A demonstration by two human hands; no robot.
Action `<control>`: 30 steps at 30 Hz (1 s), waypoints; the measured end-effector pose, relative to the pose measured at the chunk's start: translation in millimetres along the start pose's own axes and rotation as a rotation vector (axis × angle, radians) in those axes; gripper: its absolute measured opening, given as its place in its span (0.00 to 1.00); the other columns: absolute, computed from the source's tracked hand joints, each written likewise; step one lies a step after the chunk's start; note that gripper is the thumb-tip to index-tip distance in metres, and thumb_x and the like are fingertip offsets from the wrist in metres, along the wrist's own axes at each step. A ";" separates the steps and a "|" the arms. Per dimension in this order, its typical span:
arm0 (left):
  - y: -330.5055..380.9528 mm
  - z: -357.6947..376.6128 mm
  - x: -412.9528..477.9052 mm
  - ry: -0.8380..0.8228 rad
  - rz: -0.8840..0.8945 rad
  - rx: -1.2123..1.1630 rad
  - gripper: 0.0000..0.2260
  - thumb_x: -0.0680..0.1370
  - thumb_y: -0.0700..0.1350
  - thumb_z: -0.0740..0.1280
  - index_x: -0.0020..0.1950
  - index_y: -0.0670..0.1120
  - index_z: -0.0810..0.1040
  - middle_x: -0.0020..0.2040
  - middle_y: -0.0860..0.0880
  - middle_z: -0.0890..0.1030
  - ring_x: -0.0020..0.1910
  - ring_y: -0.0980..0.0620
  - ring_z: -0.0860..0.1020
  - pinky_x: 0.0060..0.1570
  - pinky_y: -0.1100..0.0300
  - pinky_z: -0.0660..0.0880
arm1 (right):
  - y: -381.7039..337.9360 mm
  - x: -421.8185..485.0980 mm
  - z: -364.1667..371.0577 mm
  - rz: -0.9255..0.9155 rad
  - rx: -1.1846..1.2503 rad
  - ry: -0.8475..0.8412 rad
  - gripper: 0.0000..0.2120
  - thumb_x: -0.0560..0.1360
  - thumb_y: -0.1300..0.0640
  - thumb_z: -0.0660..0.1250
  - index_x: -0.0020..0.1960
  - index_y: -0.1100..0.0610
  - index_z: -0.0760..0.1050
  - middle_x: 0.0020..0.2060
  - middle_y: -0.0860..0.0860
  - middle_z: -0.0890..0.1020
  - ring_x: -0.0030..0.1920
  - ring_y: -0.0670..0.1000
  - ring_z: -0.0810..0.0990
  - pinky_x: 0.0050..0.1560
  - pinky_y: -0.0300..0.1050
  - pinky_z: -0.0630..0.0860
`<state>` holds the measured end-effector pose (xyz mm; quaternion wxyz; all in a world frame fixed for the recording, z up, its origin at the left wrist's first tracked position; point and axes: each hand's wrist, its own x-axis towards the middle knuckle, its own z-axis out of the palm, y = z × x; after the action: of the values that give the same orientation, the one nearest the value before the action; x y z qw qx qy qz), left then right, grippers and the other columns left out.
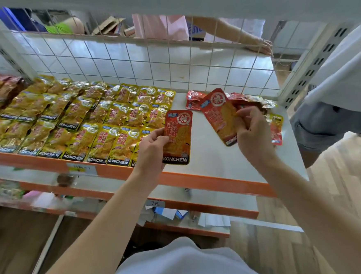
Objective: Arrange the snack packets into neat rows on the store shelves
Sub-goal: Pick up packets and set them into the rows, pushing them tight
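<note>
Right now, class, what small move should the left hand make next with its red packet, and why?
Probably lay the red packet held by the left hand flat on the bare shelf, just right of the yellow rows. That spot is free, and the right hand holds more red packets ready to follow.

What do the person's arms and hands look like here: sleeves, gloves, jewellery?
Both forearms are bare, no sleeve in view. The left hand and right hand are gloveless; no watch, bracelet or ring shows. A white top shows below.
</note>
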<state>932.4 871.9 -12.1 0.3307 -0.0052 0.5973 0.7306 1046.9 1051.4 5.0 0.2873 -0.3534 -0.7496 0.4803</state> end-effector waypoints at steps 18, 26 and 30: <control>46.5 -162.9 -85.4 0.483 0.227 -0.020 0.05 0.78 0.42 0.72 0.51 0.49 0.84 0.48 0.50 0.87 0.51 0.47 0.85 0.57 0.48 0.79 | -100.4 -105.5 150.7 0.443 0.555 -0.638 0.13 0.76 0.68 0.69 0.59 0.60 0.76 0.49 0.57 0.86 0.50 0.59 0.86 0.56 0.60 0.80; 76.1 -268.1 -112.7 0.544 0.248 -0.080 0.04 0.76 0.39 0.73 0.48 0.48 0.84 0.46 0.49 0.87 0.48 0.47 0.86 0.46 0.53 0.81 | -145.7 -161.3 238.4 0.336 0.465 -0.636 0.06 0.76 0.65 0.71 0.51 0.58 0.79 0.47 0.54 0.87 0.50 0.57 0.86 0.58 0.60 0.80; 92.0 -333.6 -132.6 0.566 0.257 -0.109 0.04 0.75 0.38 0.74 0.48 0.46 0.85 0.45 0.48 0.87 0.46 0.46 0.86 0.46 0.53 0.81 | -170.1 -198.4 289.8 0.310 0.449 -0.626 0.05 0.75 0.65 0.72 0.47 0.56 0.80 0.43 0.51 0.87 0.48 0.55 0.86 0.58 0.60 0.80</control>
<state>861.6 510.1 25.8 0.0555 -0.1503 0.6213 0.7671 896.7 692.5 35.6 0.0399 -0.2275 -0.6155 0.7535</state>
